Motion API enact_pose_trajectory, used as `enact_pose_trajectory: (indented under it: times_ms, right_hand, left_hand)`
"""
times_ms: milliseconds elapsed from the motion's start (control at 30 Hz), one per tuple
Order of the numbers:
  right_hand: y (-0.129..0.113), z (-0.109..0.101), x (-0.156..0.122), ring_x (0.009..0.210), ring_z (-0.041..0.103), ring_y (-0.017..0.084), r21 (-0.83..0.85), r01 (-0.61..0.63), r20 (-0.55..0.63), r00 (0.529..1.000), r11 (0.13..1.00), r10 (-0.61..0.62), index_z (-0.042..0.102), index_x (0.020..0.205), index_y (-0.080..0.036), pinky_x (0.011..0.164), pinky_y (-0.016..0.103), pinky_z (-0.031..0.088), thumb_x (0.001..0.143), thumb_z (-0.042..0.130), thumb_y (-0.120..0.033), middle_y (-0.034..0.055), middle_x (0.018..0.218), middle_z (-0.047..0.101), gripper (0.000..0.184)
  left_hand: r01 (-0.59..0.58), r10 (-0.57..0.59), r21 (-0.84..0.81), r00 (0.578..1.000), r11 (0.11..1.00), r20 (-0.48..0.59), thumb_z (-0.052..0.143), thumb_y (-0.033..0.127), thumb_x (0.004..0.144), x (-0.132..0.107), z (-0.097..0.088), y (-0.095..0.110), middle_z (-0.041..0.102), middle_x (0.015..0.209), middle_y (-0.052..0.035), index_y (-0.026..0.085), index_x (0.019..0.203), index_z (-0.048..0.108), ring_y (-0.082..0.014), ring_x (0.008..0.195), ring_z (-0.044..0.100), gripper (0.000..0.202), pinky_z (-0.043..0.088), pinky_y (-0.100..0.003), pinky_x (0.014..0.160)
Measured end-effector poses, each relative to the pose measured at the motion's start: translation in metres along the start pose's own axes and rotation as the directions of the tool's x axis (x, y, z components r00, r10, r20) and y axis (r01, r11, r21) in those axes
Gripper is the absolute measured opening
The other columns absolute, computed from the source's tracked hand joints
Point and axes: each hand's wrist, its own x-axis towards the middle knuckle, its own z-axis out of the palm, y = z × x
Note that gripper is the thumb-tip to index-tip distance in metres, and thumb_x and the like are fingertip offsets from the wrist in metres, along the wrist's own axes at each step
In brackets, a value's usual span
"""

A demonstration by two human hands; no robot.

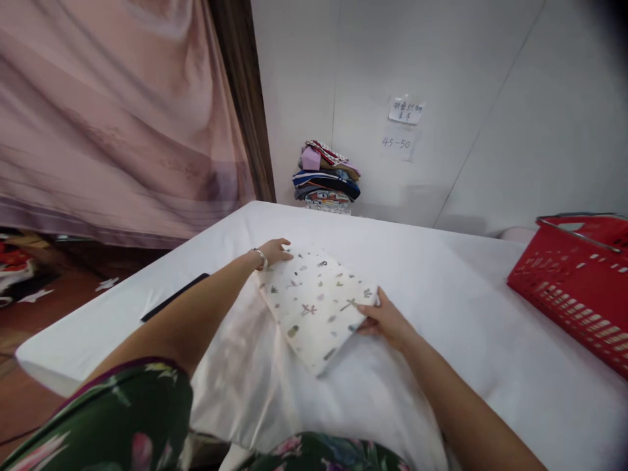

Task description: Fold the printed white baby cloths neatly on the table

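A folded white cloth with a small floral print (316, 301) lies flat on the white-covered table (441, 288). My left hand (275, 251), with a bracelet at the wrist, grips the cloth's far left corner, fingers curled over its edge. My right hand (385, 319) holds the cloth's right edge, thumb on top and fingers tucked under it. Both arms reach forward over the table, and the cloth lies diagonally between the hands.
A red plastic basket (574, 281) stands at the table's right edge. A stack of folded coloured clothes (326, 176) sits at the far edge by the white wall. A dark flat strip (174, 297) lies at the table's left edge. A pink curtain (112, 111) hangs left.
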Motion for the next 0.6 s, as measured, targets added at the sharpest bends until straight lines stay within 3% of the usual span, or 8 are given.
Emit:
enact_pose_trajectory:
  times_ms: [67, 133, 233, 300, 367, 533, 600]
  right_hand:
    - [0.011, 0.011, 0.000, 0.063, 0.064, 0.018, -0.009, -0.023, 0.147, 0.989, 1.000, 0.024, 0.016, 0.134, -0.030, 0.051, 0.029, 0.051, 0.067, 0.066, -0.037, 0.0014, 0.077, 0.064, 0.084]
    - [0.021, 0.011, 0.003, 0.060, 0.063, 0.018, -0.063, -0.012, 0.218, 0.976, 0.998, 0.026, 0.011, 0.137, -0.029, 0.048, 0.027, 0.049, 0.070, 0.063, -0.040, 0.0003, 0.071, 0.063, 0.085]
    - [0.029, -0.001, 0.013, 0.055, 0.059, 0.015, -0.189, 0.104, 0.059, 0.994, 0.976, -0.094, 0.014, 0.139, -0.025, 0.044, 0.024, 0.045, 0.075, 0.056, -0.042, 0.0002, 0.069, 0.061, 0.078]
    - [0.031, -0.010, 0.022, 0.060, 0.058, 0.014, -0.266, 0.174, -0.095, 0.974, 0.948, -0.206, 0.024, 0.136, -0.023, 0.045, 0.023, 0.045, 0.076, 0.054, -0.043, 0.0022, 0.077, 0.061, 0.070]
    - [0.032, -0.015, 0.029, 0.067, 0.057, 0.014, -0.330, 0.195, -0.169, 0.951, 0.924, -0.261, 0.035, 0.131, -0.023, 0.050, 0.023, 0.046, 0.076, 0.053, -0.044, 0.0041, 0.091, 0.061, 0.062]
    - [0.035, -0.012, 0.035, 0.079, 0.057, 0.014, -0.382, 0.205, -0.130, 0.954, 0.901, -0.272, 0.047, 0.123, -0.022, 0.071, 0.027, 0.046, 0.074, 0.055, -0.042, 0.0031, 0.098, 0.060, 0.053]
    - [0.035, -0.009, 0.032, 0.078, 0.057, 0.014, -0.326, 0.214, -0.071, 0.966, 0.921, -0.250, 0.045, 0.124, -0.020, 0.067, 0.026, 0.046, 0.075, 0.054, -0.040, 0.0029, 0.092, 0.060, 0.054]
  left_hand:
    - [0.008, -0.008, 0.040, 1.000, 0.999, 0.010, 0.068, 0.035, 0.058, 0.013, -0.005, -0.006, 0.061, 0.106, -0.0071, 0.020, 0.113, 0.056, -0.0220, 0.093, 0.058, 0.058, 0.044, -0.027, 0.081]
    - [0.015, -0.016, 0.065, 1.000, 0.998, 0.020, 0.067, 0.032, 0.058, 0.020, -0.002, -0.009, 0.061, 0.107, -0.0080, 0.019, 0.112, 0.057, -0.0228, 0.095, 0.057, 0.057, 0.043, -0.028, 0.082]
    - [0.021, -0.025, 0.096, 0.999, 0.995, 0.047, 0.066, 0.030, 0.059, 0.024, 0.006, -0.012, 0.061, 0.110, -0.0078, 0.020, 0.110, 0.059, -0.0224, 0.096, 0.057, 0.052, 0.043, -0.027, 0.082]
    - [0.027, -0.034, 0.110, 0.997, 0.994, 0.062, 0.065, 0.031, 0.059, 0.025, 0.009, -0.015, 0.062, 0.109, -0.0077, 0.020, 0.108, 0.060, -0.0221, 0.096, 0.058, 0.050, 0.044, -0.026, 0.080]
    - [0.038, -0.047, 0.125, 0.996, 0.991, 0.073, 0.063, 0.036, 0.061, 0.027, 0.011, -0.017, 0.062, 0.108, -0.0082, 0.020, 0.107, 0.061, -0.0230, 0.096, 0.058, 0.049, 0.044, -0.026, 0.079]
    - [0.010, -0.020, 0.183, 0.998, 0.983, 0.056, 0.055, 0.059, 0.064, 0.043, 0.006, -0.012, 0.061, 0.110, -0.0140, 0.015, 0.101, 0.063, -0.0294, 0.100, 0.055, 0.058, 0.042, -0.033, 0.082]
    - [-0.057, 0.051, 0.213, 0.998, 0.975, 0.036, 0.054, 0.063, 0.064, 0.051, 0.001, -0.001, 0.061, 0.110, -0.0134, 0.016, 0.102, 0.062, -0.0290, 0.100, 0.055, 0.061, 0.041, -0.033, 0.084]
